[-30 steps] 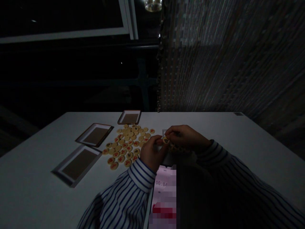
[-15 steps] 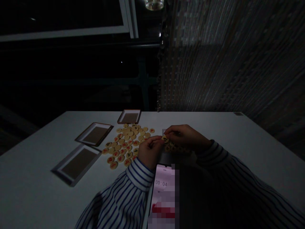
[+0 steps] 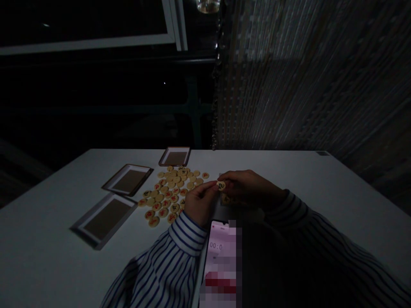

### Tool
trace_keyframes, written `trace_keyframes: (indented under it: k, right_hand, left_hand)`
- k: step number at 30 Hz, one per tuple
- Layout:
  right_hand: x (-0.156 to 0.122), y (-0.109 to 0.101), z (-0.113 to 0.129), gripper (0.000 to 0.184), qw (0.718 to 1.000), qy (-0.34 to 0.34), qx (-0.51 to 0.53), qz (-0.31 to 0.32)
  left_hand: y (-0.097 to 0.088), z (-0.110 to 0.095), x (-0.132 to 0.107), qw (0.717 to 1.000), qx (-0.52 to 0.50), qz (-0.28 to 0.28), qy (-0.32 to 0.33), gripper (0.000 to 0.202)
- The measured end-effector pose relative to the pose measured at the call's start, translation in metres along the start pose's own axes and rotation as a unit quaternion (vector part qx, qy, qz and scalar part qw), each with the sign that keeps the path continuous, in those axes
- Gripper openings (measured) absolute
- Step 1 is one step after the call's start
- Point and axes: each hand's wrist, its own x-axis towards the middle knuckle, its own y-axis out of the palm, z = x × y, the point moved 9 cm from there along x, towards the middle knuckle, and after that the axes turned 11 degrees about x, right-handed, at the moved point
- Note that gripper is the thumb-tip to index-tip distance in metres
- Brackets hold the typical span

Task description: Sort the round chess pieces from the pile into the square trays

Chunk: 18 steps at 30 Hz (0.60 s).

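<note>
While your left hand (image 3: 199,204) and right hand (image 3: 246,184) share a closed grip on one disc (image 3: 221,185) where they meet, other round pieces (image 3: 174,198) lie scattered across the white surface (image 3: 314,188) to your left.

1 pale round piece (image 3: 221,185) was held up below frame centre, its dark character facing the camera.
</note>
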Motion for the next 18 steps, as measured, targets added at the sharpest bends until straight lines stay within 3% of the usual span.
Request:
trace_keyframes:
  k: [10,18]
  right_hand:
    - [0.0,-0.002,0.007,0.028,0.995,-0.037,-0.088,-0.023]
    - [0.002,0.002,0.011,0.031,0.988,-0.05,-0.148,-0.002]
  left_hand:
    - [-0.001,-0.002,-0.001,1.0,0.002,-0.014,0.005,0.023]
    - [-0.001,-0.011,-0.002,0.999,0.035,-0.013,0.023,0.019]
